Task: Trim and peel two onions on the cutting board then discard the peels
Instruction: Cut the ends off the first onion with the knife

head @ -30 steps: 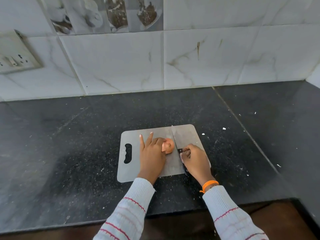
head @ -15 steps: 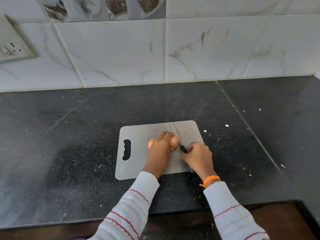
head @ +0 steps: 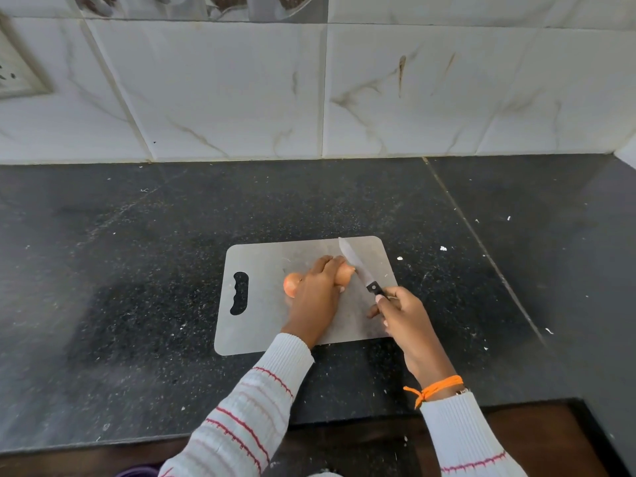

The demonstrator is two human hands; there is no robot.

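A grey cutting board [head: 261, 325] with a black handle slot lies on the dark counter. My left hand [head: 316, 297] lies on it with fingers curled over an orange-skinned onion [head: 345, 273], which shows at the fingertips. A second orange onion part [head: 292, 285] peeks out at the hand's left side; the rest is hidden under the hand. My right hand [head: 401, 313] grips the black handle of a knife [head: 358, 268]. Its blade slants up and away, just to the right of the onion at my fingertips.
The black speckled counter [head: 137, 287] carries small white flecks to the right of the board. A tiled marble wall [head: 309, 98] stands behind, with a wall socket [head: 13, 74] at the far left. The counter's front edge runs just below my sleeves.
My left hand went from flat beside one onion to curled over the onions. The knife lifted off the board; its blade now stands free, angled beside the right onion.
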